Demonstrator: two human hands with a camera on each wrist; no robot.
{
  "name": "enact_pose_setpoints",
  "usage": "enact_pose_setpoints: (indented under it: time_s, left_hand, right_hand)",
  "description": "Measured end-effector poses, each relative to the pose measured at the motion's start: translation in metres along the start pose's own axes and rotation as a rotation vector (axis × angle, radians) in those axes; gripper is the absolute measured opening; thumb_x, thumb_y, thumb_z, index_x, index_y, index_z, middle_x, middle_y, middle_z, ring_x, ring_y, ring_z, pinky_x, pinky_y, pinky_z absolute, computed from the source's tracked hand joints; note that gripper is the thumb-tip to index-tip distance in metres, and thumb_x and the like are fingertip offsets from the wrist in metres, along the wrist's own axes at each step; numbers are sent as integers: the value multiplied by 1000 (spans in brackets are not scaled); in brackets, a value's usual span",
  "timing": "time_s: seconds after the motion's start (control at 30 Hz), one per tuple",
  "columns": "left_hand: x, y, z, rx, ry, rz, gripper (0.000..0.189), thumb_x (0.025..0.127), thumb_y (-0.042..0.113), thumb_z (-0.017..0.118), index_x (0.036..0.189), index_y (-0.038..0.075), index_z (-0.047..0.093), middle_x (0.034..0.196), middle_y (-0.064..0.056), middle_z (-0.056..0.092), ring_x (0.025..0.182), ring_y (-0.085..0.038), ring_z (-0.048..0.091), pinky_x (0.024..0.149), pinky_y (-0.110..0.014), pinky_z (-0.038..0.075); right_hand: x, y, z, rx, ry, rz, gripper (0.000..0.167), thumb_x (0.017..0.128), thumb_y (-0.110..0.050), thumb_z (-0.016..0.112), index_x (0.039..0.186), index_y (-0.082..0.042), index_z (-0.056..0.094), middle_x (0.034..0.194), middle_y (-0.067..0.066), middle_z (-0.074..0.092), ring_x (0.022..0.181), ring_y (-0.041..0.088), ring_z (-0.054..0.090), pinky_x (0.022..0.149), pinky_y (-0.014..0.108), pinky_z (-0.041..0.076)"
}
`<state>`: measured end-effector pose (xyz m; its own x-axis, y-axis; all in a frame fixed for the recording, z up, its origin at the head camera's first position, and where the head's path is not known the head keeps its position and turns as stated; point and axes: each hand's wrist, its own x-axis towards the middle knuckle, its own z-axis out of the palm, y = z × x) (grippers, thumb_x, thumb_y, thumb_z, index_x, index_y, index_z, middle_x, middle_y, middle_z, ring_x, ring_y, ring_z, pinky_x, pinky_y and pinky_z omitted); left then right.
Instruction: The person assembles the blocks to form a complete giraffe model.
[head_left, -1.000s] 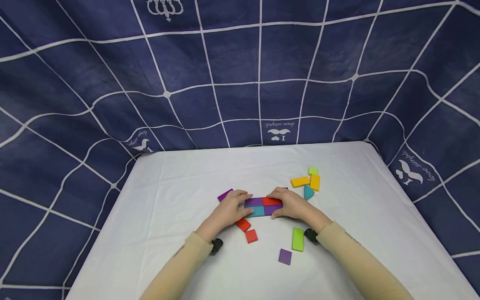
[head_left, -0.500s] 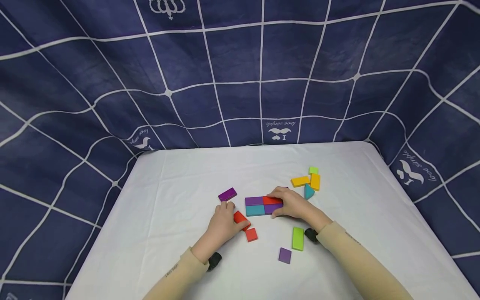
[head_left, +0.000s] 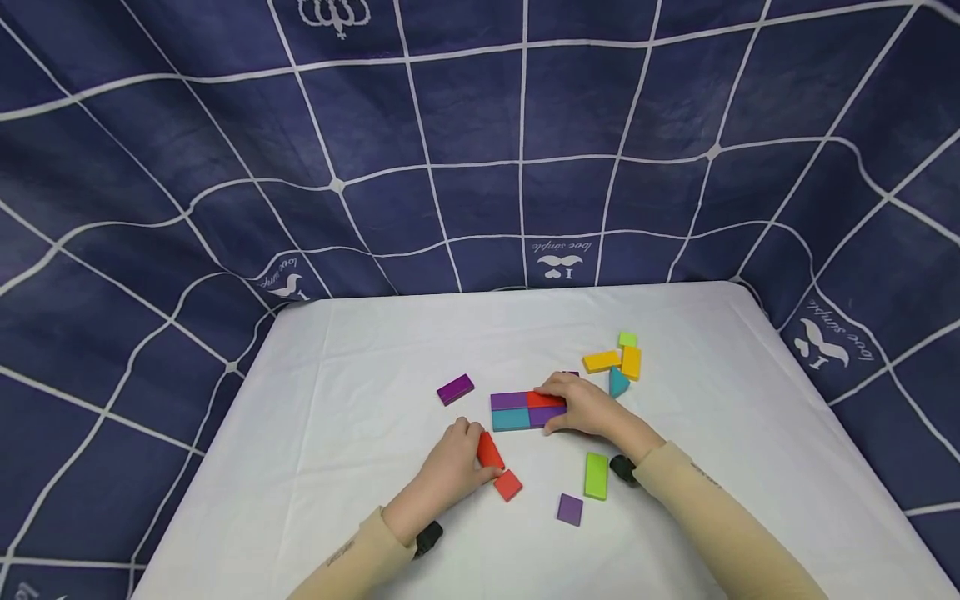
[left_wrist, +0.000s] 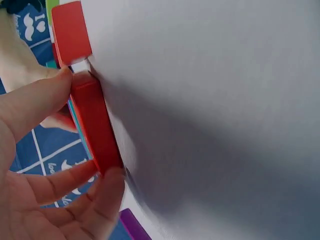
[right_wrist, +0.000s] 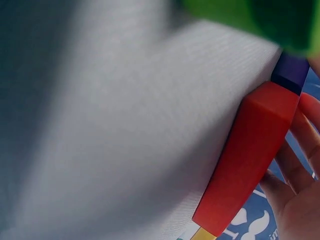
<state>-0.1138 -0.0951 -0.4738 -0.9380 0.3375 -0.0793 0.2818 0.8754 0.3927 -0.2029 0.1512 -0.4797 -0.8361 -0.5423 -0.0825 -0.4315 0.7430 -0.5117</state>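
- Long red block point(head_left: 490, 450): on the near left side of the four-block panel point(head_left: 511, 419), apart from it and set at a slant; whether it lifts clear of the cloth, cannot tell.
- Left hand point(head_left: 450, 467): grip pinches the long red block, thumb at the near end, fingers at the far end. Judged risk: an end hold lets it swivel or slip if the pressure comes off-line.
- Small red block point(head_left: 507, 485): just beside the left thumb; contact unclear. A low sweep of that thumb would likely push it askew.
- Panel: purple and red in the far row, teal and purple in the near row, edges together.
- Right hand point(head_left: 588, 404): grip spans the panel's right end, thumb near, fingers far. Uneven squeezing could open the seams or turn the rows.
- Lime block point(head_left: 596, 477): close by the black device point(head_left: 623, 469) at the right wrist; a dropped wrist might knock it.
- Purple block point(head_left: 455, 390) lies beyond the left fingers; yellow block point(head_left: 602, 362) and teal wedge point(head_left: 618, 382) sit past the right hand, on the white-covered surface point(head_left: 360, 375).
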Motion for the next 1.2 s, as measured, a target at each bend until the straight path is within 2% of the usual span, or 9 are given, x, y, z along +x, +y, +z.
enact_pose_setpoints:
  time_s: [0.2, 0.47, 0.73, 0.87, 1.0, 1.2]
  left_hand:
    - [-3, 5, 1, -12, -40, 66, 61, 77, 35, 84, 118, -3, 59, 98, -6, 55, 79, -11, 49, 70, -22, 52]
    - [0, 9, 6, 31, 14, 180, 57, 79, 32, 84, 120, -2, 62, 105, -6, 55, 83, -10, 52, 74, -20, 54]
    - [6, 7, 4, 93, 82, 229, 56, 77, 36, 85, 117, 4, 64, 107, -4, 58, 91, -14, 52, 78, -23, 53]
    - [8, 4, 2, 139, 118, 245, 63, 75, 41, 85, 121, 4, 64, 118, -6, 61, 104, -19, 55, 89, -29, 54]
    - [11, 1, 0, 173, 106, 264, 72, 76, 46, 83, 131, 4, 62, 135, -9, 59, 120, -24, 54, 102, -36, 50]
    - [15, 0, -2, 174, 70, 276, 67, 78, 46, 81, 128, 5, 64, 133, -10, 63, 122, -25, 57, 102, -36, 51]
  right_hand:
    - [-1, 1, 0, 7, 0, 4, 63, 76, -35, 85, 131, -12, 65, 124, 3, 64, 114, 21, 57, 106, 43, 48]
    - [-1, 0, -1, 7, 1, 6, 65, 75, -36, 86, 131, -12, 64, 124, 4, 64, 113, 21, 57, 105, 44, 48]
    - [0, 2, 0, 14, -1, -6, 66, 75, -36, 85, 132, -12, 64, 123, 3, 64, 112, 20, 57, 104, 43, 49]
    - [0, 2, 0, 5, -2, -13, 65, 76, -37, 84, 133, -12, 64, 123, 3, 64, 112, 20, 57, 103, 43, 50]
    - [0, 1, 0, 4, -1, -11, 65, 76, -36, 85, 133, -12, 64, 123, 3, 64, 112, 20, 57, 104, 42, 49]
    - [-1, 2, -2, -6, 4, -29, 65, 76, -36, 85, 132, -10, 64, 122, 3, 64, 111, 21, 57, 103, 44, 49]
